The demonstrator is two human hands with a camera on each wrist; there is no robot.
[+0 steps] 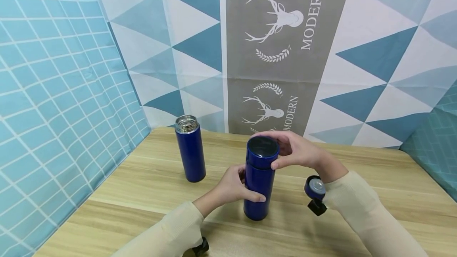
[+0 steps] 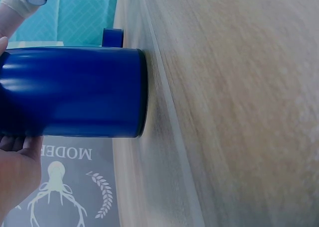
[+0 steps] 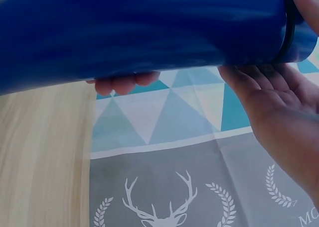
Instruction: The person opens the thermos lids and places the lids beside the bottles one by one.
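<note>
A dark blue vacuum flask (image 1: 260, 193) stands upright on the wooden table, its blue lid (image 1: 263, 158) with a glossy black top seated on it. My left hand (image 1: 235, 187) grips the flask's body, thumb across the front. My right hand (image 1: 296, 150) holds the lid from the right, thumb in front and fingers behind. In the right wrist view, a dark line runs between the lid and the flask body (image 3: 149, 33). A second blue flask (image 1: 191, 154) stands lidless at the left, its steel mouth showing. Beside my right wrist lies a loose blue lid (image 1: 315, 186), its grey inside facing up.
The wooden table (image 1: 143, 193) meets a patterned cloth backdrop (image 1: 192, 43) behind and a light blue gridded cloth (image 1: 53, 90) on the left. Small black devices sit at my wrists, one of them a black block (image 1: 317, 207) just below the loose lid.
</note>
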